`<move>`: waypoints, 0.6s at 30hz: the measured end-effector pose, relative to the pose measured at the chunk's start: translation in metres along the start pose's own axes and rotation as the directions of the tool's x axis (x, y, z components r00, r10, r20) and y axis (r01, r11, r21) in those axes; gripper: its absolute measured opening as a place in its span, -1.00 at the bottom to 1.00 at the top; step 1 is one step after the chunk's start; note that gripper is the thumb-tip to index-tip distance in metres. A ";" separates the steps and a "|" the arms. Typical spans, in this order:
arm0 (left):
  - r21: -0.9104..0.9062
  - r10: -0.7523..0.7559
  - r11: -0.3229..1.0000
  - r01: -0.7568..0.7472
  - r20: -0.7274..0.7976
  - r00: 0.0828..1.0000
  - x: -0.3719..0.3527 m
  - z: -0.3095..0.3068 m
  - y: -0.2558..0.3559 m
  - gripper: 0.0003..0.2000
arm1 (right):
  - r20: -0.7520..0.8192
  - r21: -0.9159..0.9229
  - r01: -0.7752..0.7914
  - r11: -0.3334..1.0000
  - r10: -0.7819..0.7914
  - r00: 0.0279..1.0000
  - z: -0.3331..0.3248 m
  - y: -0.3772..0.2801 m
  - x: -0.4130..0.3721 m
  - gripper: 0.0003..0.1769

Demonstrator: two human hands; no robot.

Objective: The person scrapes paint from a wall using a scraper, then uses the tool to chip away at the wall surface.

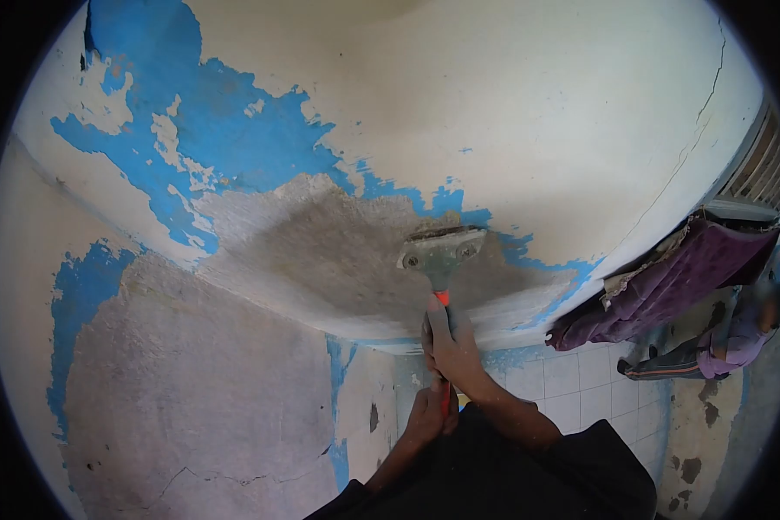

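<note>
Soft light falls unevenly; fisheye distortion bends edges.

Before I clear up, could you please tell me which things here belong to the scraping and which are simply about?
In use: red-handled scraper, gripped by right hand and left hand; patchy painted surface.
Just around: purple cloth; slatted panel.

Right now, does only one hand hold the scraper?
No, the right hand and the left hand both hold the scraper by its red handle.
</note>
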State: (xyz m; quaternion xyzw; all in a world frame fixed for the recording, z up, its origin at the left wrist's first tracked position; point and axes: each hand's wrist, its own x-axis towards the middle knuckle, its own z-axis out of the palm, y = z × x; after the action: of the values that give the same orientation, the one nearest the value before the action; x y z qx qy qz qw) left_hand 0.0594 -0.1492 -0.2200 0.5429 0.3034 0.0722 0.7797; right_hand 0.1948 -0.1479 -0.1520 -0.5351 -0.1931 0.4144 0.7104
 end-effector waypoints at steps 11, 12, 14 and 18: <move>0.011 0.032 0.999 -0.031 -0.025 0.999 0.007 0.010 0.010 -0.31 | 0.046 0.022 0.010 1.000 -0.011 0.999 0.002 -0.021 0.001 -0.53; 0.033 0.073 0.997 -0.072 -0.024 0.997 0.010 0.009 0.015 -0.31 | 0.054 -0.008 0.034 0.999 -0.034 0.998 0.004 -0.027 0.003 -0.54; 0.027 0.058 0.998 -0.058 -0.018 0.998 0.010 0.009 0.010 -0.31 | 0.056 -0.024 0.041 0.999 -0.039 0.998 0.002 -0.028 0.005 -0.54; 0.011 -0.091 0.996 0.091 -0.043 0.995 0.000 0.011 -0.003 -0.31 | 0.026 0.012 -0.016 1.000 0.015 1.000 -0.011 0.009 0.000 -0.50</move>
State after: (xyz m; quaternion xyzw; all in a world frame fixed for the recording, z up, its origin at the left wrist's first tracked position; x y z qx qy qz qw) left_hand 0.0647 -0.1593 -0.2207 0.5318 0.3449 0.0461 0.7721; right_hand 0.1992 -0.1539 -0.1645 -0.5270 -0.1957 0.4279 0.7077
